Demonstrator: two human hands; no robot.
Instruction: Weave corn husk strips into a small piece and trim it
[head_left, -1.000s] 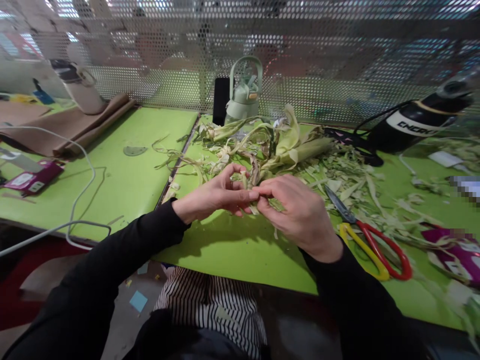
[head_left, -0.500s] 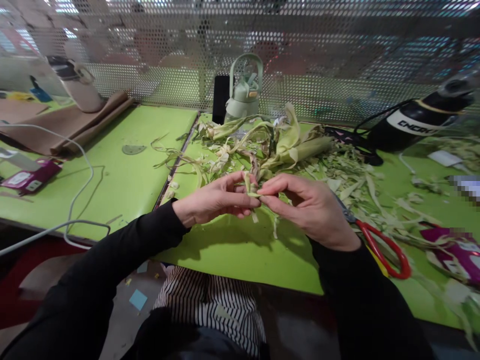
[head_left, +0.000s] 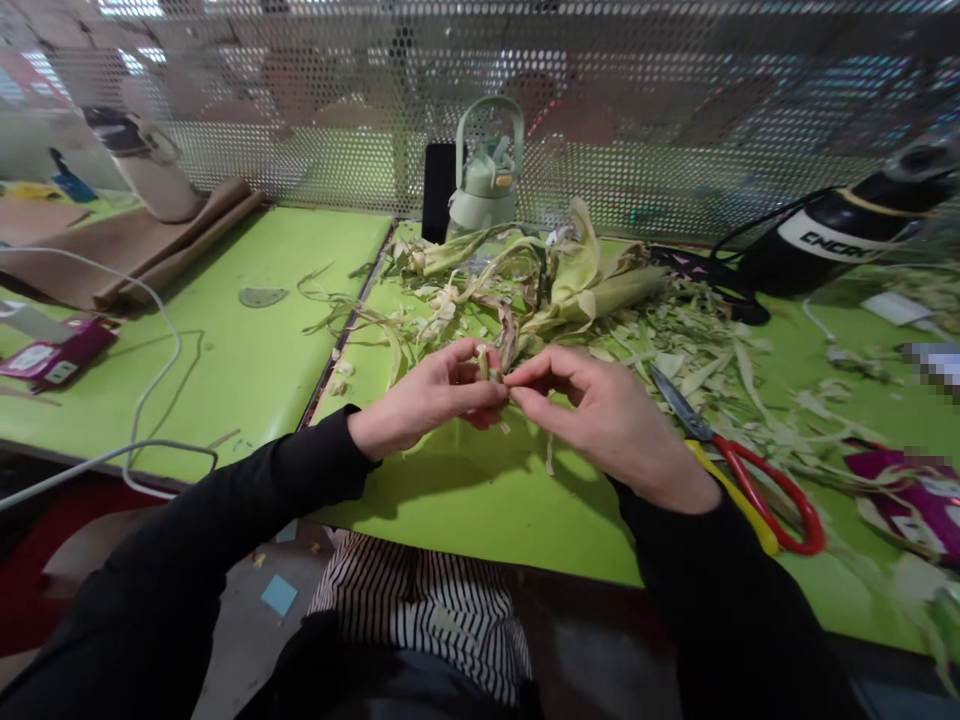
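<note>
Husk strip point(head_left: 491, 365), pale and thin, is pinched at centre frame between the fingertips of the left hand point(head_left: 431, 400) and the right hand point(head_left: 600, 415), just above the green table point(head_left: 465, 500). Pulled unevenly, it could tear or slip loose. Scissors point(head_left: 739, 470) lie near the right wrist and might snag the sleeve. White lettering on the black bottle point(head_left: 840, 235), upper right, is only partly legible.

Black bottle point(head_left: 840, 235), upper right of frame, far past my right hand point(head_left: 607, 420): white band, dark capitals. I read "ENOR", first letter unsure, rest lost round the curve. Purple packet point(head_left: 52, 355), left edge: white labels, print too small for me. Second purple packet point(head_left: 911, 500), lower right: white label, blurred. Pixelated patch point(head_left: 934, 365), right edge: unreadable.
</note>
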